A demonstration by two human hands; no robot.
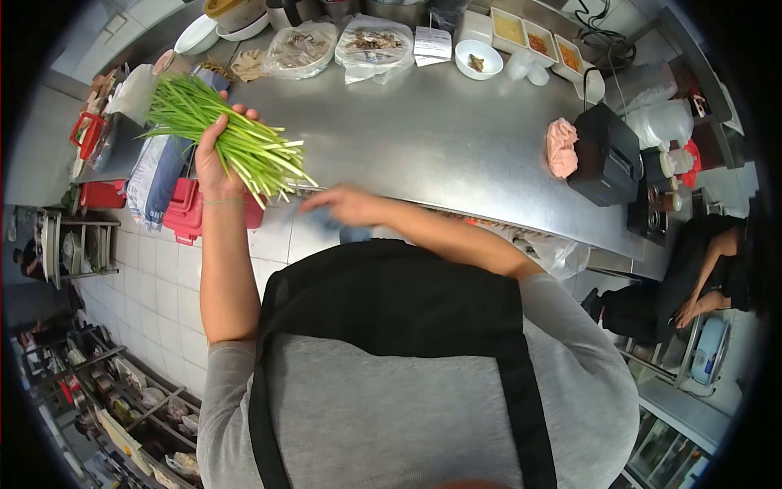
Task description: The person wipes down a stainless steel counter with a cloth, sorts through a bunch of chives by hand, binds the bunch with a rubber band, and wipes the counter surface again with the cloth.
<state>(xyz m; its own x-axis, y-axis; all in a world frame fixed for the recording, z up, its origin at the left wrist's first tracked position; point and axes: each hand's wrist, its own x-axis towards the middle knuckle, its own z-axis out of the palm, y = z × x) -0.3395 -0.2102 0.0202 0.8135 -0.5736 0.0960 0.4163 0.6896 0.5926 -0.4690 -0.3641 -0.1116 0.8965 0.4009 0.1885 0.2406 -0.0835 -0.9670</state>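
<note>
My left hand (218, 167) is raised at the left, closed around a thick bunch of green chives (236, 134). Their leafy tips fan out to the upper left, and the pale cut ends point down to the right. A thin band circles the left wrist. Just right of those ends is my right hand (346, 204), slightly blurred, its index finger stretched toward the stems. I see nothing held in it, and a small gap appears between its fingertips and the chives.
A steel counter (423, 130) runs ahead of me. Along its back stand bagged food (375, 45), a white bowl (479, 60) and trays (538, 41). A black printer (607, 155) and pink cloth (562, 148) sit at the right. Another person (692, 285) works at far right.
</note>
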